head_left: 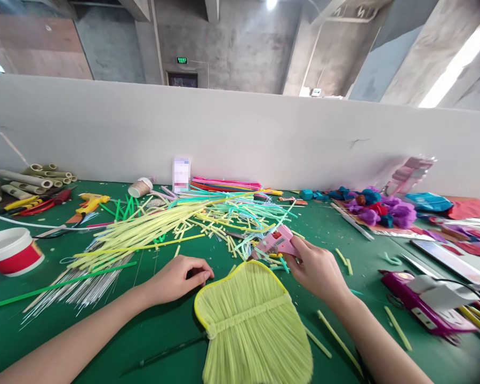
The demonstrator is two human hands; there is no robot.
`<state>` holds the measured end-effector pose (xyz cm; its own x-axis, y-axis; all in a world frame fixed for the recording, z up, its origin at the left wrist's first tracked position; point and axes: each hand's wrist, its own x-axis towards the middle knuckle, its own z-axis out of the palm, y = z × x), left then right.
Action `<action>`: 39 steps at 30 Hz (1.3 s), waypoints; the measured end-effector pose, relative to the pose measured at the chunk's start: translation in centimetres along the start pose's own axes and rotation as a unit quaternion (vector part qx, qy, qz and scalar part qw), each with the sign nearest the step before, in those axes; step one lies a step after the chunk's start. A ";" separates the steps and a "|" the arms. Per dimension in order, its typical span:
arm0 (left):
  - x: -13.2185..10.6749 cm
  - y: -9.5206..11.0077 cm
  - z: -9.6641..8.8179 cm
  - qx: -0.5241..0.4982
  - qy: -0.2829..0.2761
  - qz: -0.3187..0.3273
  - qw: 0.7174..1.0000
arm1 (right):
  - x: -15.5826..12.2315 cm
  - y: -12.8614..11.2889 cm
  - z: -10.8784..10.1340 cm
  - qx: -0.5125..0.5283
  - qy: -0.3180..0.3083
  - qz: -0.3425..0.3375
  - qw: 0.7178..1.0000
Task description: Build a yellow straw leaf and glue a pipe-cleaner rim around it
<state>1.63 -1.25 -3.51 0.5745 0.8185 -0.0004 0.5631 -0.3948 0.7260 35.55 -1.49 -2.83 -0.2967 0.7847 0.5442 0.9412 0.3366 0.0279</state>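
Observation:
A yellow-green fan-shaped piece made of straws lies on the green table in front of me. My left hand rests curled on the table at the piece's upper left edge, fingers closed, nothing visible in them. My right hand is wrapped round the grip of a pink glue gun whose nozzle points left, near the top rim of the piece.
A big heap of yellow, green and pastel straws covers the table's middle. A red-and-white tub stands at left, a yellow glue gun and bamboo tubes behind it. Purple and blue paper flowers and a magenta tool lie at right.

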 end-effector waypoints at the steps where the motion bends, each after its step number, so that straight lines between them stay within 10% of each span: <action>1: 0.0 -0.1 0.0 0.000 0.001 0.000 1.000 | 0.0 0.0 0.0 0.001 0.001 -0.001 1.000; 39: 0.1 -0.1 0.0 0.008 -0.010 -0.006 1.000 | 0.2 -0.1 -0.6 0.004 -0.011 0.034 0.999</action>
<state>1.62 -1.17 -3.59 0.5795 0.8146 -0.0228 0.5792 -0.3920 0.7147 35.50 -1.71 -2.21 -0.2354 0.8175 0.5256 0.9583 0.2854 -0.0148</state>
